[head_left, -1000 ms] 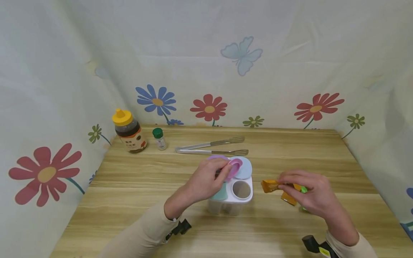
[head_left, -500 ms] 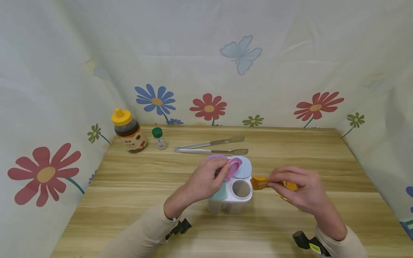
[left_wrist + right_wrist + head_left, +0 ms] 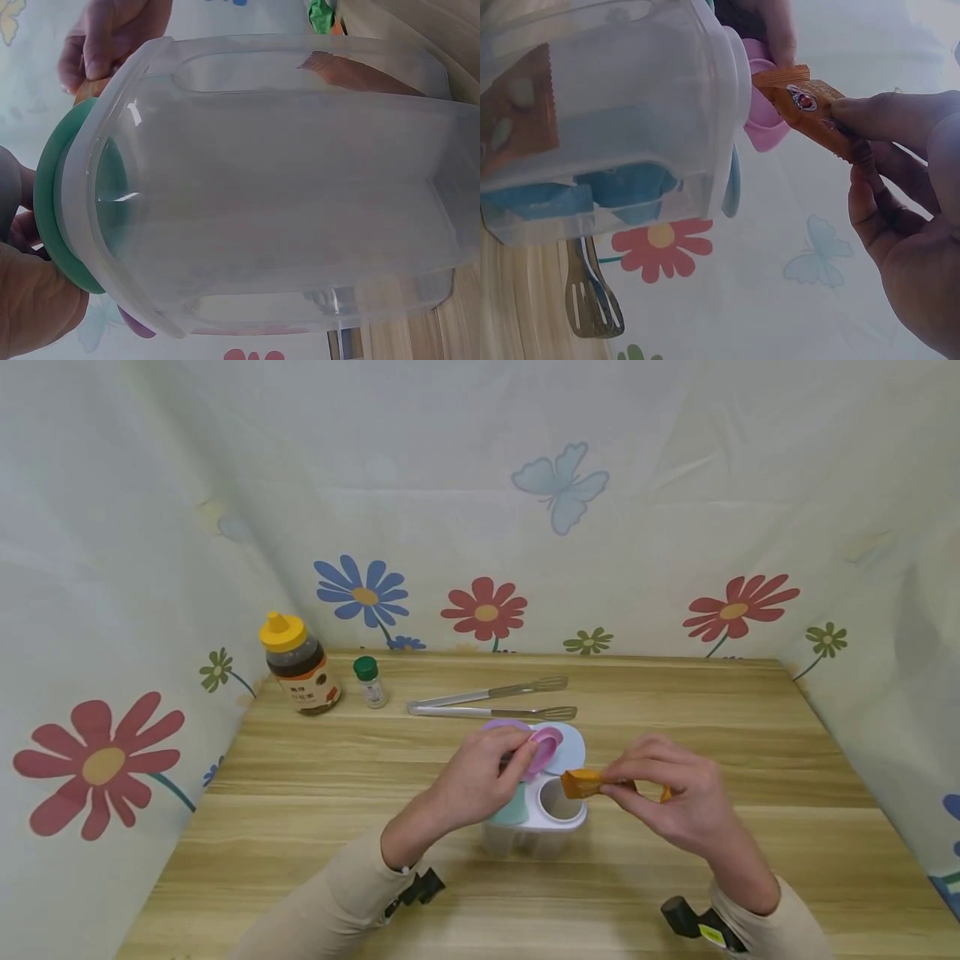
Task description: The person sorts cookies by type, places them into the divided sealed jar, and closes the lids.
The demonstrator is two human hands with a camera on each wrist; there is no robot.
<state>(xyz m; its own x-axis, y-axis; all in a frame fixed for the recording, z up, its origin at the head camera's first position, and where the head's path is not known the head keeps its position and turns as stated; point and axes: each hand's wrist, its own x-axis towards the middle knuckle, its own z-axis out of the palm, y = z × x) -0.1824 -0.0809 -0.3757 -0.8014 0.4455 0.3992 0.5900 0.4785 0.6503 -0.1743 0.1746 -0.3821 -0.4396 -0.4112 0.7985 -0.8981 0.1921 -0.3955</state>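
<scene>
My left hand point(image 3: 476, 777) pinches a pink lid point(image 3: 551, 745) raised over the clear plastic box with several round openings point(image 3: 534, 822). Teal point(image 3: 512, 812), pale blue point(image 3: 572, 752) and purple point(image 3: 502, 725) lids cover its other openings. Between thumb and fingers of my right hand point(image 3: 671, 789) is a small orange wrapped packet point(image 3: 581, 783), its free end over the uncovered front right opening. The right wrist view shows this packet point(image 3: 810, 112) by the white rim, with blue packets point(image 3: 630, 191) and another orange packet point(image 3: 521, 105) visible through the box wall.
Metal tongs point(image 3: 491, 700) lie behind the box. A honey bottle with a yellow cap point(image 3: 303, 672) and a small green-capped shaker point(image 3: 370, 683) stand at the back left. A green packet point(image 3: 321, 15) shows beyond the box in the left wrist view.
My right hand has moved left with the orange packet, from beside the box to over its uncovered opening. My left hand and the pink lid have stayed in place.
</scene>
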